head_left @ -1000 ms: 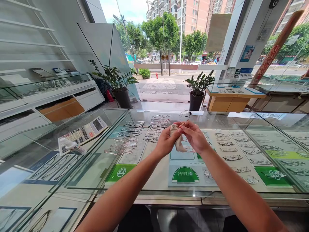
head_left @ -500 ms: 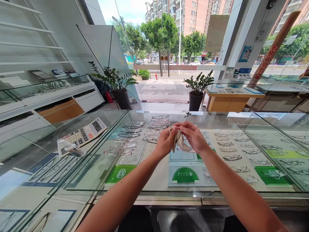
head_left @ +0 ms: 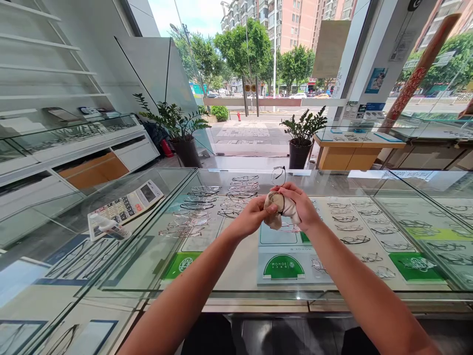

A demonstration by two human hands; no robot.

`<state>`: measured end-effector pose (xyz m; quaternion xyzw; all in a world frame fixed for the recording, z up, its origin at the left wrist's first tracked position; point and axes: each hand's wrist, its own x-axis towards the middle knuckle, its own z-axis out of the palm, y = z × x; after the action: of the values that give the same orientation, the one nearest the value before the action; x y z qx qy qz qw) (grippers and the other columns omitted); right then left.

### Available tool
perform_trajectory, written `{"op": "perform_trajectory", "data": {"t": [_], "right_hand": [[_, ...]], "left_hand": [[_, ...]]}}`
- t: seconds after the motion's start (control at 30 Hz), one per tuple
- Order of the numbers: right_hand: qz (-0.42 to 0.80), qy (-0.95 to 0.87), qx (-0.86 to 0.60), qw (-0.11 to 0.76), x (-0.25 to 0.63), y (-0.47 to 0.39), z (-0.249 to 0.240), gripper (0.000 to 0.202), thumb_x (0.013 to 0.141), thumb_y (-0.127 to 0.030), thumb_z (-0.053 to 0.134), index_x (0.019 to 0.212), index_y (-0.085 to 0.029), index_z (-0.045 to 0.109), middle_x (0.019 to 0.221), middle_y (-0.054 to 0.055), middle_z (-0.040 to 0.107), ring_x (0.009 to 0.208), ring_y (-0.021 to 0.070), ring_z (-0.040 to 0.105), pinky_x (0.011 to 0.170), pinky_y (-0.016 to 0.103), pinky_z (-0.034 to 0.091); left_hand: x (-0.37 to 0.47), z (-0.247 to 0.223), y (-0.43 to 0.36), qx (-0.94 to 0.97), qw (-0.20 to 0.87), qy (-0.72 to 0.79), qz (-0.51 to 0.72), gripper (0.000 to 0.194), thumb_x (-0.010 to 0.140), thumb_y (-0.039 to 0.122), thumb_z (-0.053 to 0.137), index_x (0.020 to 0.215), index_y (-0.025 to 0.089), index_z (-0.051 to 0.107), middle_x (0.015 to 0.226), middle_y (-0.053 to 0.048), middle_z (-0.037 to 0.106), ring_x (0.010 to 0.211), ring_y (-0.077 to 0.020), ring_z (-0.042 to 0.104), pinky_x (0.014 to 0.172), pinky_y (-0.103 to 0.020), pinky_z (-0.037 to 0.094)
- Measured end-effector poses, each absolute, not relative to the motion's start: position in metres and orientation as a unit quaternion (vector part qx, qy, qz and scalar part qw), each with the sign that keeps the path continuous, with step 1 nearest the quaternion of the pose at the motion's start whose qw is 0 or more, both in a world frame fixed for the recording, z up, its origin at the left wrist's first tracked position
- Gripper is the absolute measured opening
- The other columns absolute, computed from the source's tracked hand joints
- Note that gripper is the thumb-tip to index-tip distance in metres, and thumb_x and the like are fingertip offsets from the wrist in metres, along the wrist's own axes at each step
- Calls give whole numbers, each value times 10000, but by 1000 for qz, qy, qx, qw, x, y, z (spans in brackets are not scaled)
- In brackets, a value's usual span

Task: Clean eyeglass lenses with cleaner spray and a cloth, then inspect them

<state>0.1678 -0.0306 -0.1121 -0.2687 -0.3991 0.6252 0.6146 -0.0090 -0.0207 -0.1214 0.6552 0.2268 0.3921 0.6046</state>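
Observation:
Above the glass counter [head_left: 236, 276], both my hands meet around a pair of thin dark-rimmed eyeglasses [head_left: 279, 184] and a cream cloth [head_left: 273, 223]. One round lens sticks up past my fingers, while the cloth is wrapped over the other lens. My left hand [head_left: 253, 215] pinches the cloth against that covered lens, thumb on the near side. My right hand [head_left: 303, 208] is closed on the frame, with part of the cloth hanging by its palm. My right fingertips are partly hidden behind the cloth.
Several rows of eyeglasses [head_left: 354, 240] lie in the display under the glass. On the left, a calculator [head_left: 148, 193] rests on the counter with a small white bottle [head_left: 109, 226] beside it. Potted plants [head_left: 301, 148] stand beyond the counter near the glass door.
My left thumb and the cloth have shifted onto the lens's near face, and the cloth is spread wider. The glasses have turned slightly, with the raised lens now more upright.

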Motion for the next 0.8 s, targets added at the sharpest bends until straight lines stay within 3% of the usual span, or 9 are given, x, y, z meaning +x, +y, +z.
{"op": "perform_trajectory", "data": {"t": [0.2,0.4,0.6,0.8], "right_hand": [[639,-387,-265,609,166,-32,-112,261,741,-388,944,772,-246,728,998,10,817,888,185,705,839,323,591],[648,-387,-254,605,159,-35,-115,266,758,-396,940,798,-267,711,1034,0,813,924,189,710,854,318,586],[636,-431,-225,599,156,-37,-117,240,822,-410,910,816,-272,713,1115,-9,809,1031,191,714,935,325,570],[641,-445,-233,580,156,-39,-116,272,810,-448,917,833,-275,708,1176,2,817,1070,212,733,978,360,565]], "left_hand": [[-4,-123,-24,639,611,226,408,500,841,575,873,1016,149,677,814,-14,597,713,-132,542,649,-243,461],[5,-128,-27,615,581,262,464,511,831,605,870,927,145,671,773,-11,623,675,-117,534,625,-232,442],[8,-125,-34,575,564,303,509,536,862,674,813,972,163,694,759,-16,670,628,-126,554,574,-252,434],[9,-121,-40,562,541,331,531,560,899,719,745,870,160,710,692,-31,688,586,-146,586,535,-271,446]]}}
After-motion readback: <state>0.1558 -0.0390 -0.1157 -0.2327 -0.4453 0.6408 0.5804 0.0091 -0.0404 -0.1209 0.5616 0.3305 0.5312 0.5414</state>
